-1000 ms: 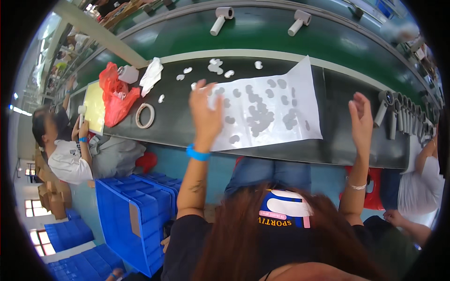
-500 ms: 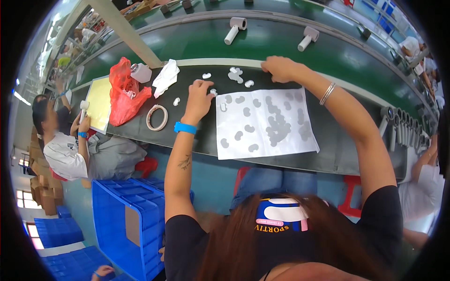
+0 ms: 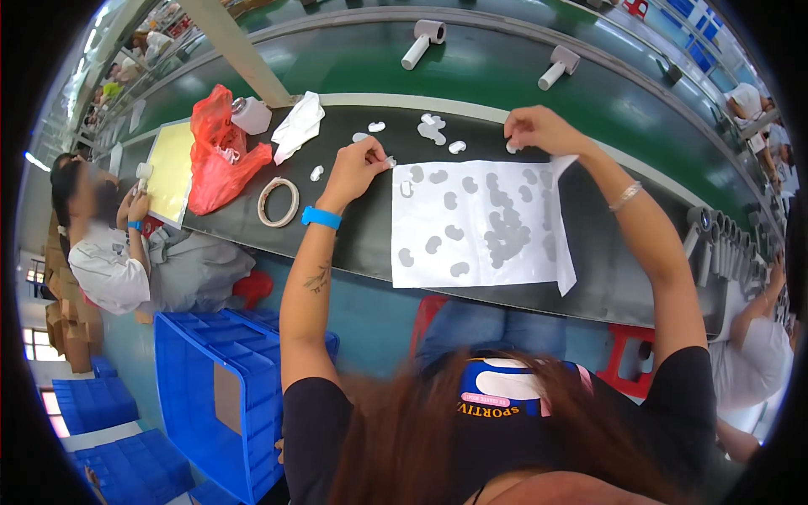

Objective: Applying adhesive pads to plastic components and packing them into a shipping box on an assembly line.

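Observation:
A white sheet (image 3: 463, 252) dotted with grey bean-shaped stickers (image 3: 507, 240) lies in front of me; its right edge is curled over. At its upper left corner my left hand (image 3: 357, 168) pinches a small whitish piece (image 3: 390, 162), partly hidden by the fingers. Past the upper right corner, my right hand (image 3: 543, 130) is closed with a small pale grey bean-shaped piece (image 3: 512, 146) at its fingertips. Between the hands lie a clump of grey and white pieces (image 3: 432, 128) and a white bean-shaped part (image 3: 457, 147). Another white part (image 3: 376, 127) is beyond my left hand.
On the dark table's left are a tape roll (image 3: 278, 202), a red plastic bag (image 3: 220, 160), a white cloth (image 3: 299, 124) and a white bottle (image 3: 251, 115). White handheld devices (image 3: 423, 44) lie on the green conveyor (image 3: 353, 71). A co-worker (image 3: 109, 261) sits at left; blue crates (image 3: 210, 396) stand below.
My right hand has moved slightly right, and a pale grey piece now shows at its fingertips. The sheet's right edge has curled up. My left hand stays near the sheet's upper left corner.

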Demonstrator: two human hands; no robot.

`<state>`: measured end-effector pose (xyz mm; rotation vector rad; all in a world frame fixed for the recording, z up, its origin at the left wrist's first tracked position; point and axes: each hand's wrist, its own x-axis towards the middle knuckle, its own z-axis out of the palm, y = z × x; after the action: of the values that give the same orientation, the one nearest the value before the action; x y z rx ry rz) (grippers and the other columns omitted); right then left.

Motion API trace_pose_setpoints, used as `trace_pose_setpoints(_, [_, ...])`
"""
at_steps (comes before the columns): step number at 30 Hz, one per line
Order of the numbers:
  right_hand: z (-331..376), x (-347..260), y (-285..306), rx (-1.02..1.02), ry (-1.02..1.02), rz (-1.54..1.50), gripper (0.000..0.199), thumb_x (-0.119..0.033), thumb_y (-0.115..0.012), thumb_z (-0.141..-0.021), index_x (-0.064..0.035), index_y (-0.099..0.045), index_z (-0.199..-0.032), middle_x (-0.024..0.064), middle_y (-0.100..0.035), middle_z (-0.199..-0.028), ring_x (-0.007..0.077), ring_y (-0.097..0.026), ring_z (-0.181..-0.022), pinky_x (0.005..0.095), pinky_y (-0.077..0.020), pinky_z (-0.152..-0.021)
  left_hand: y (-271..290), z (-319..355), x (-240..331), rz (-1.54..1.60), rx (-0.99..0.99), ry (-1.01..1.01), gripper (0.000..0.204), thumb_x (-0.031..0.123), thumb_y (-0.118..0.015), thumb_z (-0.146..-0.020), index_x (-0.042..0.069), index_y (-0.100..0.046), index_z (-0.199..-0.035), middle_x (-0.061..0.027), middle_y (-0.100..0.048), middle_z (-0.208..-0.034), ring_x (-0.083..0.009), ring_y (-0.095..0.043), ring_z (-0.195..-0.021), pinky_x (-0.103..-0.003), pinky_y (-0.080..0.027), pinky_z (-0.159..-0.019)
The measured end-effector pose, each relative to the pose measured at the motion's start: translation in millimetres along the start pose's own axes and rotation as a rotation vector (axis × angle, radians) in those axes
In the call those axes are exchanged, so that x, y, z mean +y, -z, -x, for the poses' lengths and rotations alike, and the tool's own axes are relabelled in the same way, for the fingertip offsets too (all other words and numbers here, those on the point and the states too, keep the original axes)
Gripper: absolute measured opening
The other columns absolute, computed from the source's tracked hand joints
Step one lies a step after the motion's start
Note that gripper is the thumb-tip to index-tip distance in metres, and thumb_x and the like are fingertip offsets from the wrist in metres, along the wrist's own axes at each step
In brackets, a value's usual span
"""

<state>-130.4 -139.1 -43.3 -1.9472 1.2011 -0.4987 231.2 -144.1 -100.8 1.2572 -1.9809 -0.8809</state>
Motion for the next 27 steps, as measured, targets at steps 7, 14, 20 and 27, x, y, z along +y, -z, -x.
trace_pose_setpoints(7, [21.1, -55.5, 1.9, -0.541, 0.015, 0.192, 0.018, -0.009, -0.069, -0.077, -0.0028, -0.071, -0.094, 0.0053, -0.070, -0.086, 0.0122, -0.061, -0.077, 0.0271, -0.0476, -0.072, 4.8, -4.4, 15.0, 0.415, 0.111, -0.025, 0.011, 0.002, -0.063, -0.081, 0.004, -0.056, -0.089, -0.0031, -0.063, -0.084, -0.0100, -0.060, -0.077, -0.023, -0.048, -0.068])
trace_pose_setpoints(14, [55.3, -52.5, 37.9, -0.641, -0.172, 0.341, 0.032, -0.033, -0.063, -0.087, -0.0018, -0.071, -0.089, 0.0057, -0.069, -0.079, 0.0127, -0.061, -0.071, 0.0271, -0.0470, -0.068, -97.2, 4.8, 123.3, 0.502, -0.533, -0.075, 0.010, 0.004, -0.061, -0.084, 0.001, -0.060, -0.093, -0.0023, -0.061, -0.085, -0.0099, -0.058, -0.077, -0.023, -0.047, -0.069])
trace_pose_setpoints(20, [124.6, -48.8, 69.8, -0.617, -0.101, 0.342, 0.028, -0.029, -0.067, -0.082, -0.0026, -0.071, -0.089, 0.0074, -0.069, -0.079, 0.0175, -0.063, -0.073, 0.0294, -0.0457, -0.070, -161.1, -9.8, 156.8, 0.150, -0.617, -0.213, 0.028, 0.008, -0.069, -0.072, 0.003, -0.067, -0.099, -0.0080, -0.064, -0.085, -0.0126, -0.056, -0.069, -0.025, -0.047, -0.066])
trace_pose_setpoints(27, [231.0, -9.5, 17.7, 0.093, -0.156, 0.703, 0.025, -0.028, -0.070, -0.078, -0.0124, -0.065, -0.097, 0.0164, -0.043, -0.136, 0.0323, -0.035, -0.129, 0.0456, -0.0247, -0.103, -158.7, -17.2, 123.0, 0.206, -0.196, -0.337, 0.023, 0.005, -0.067, -0.073, 0.005, -0.068, -0.096, -0.0092, -0.063, -0.089, -0.0176, -0.062, -0.075, -0.028, -0.049, -0.067])
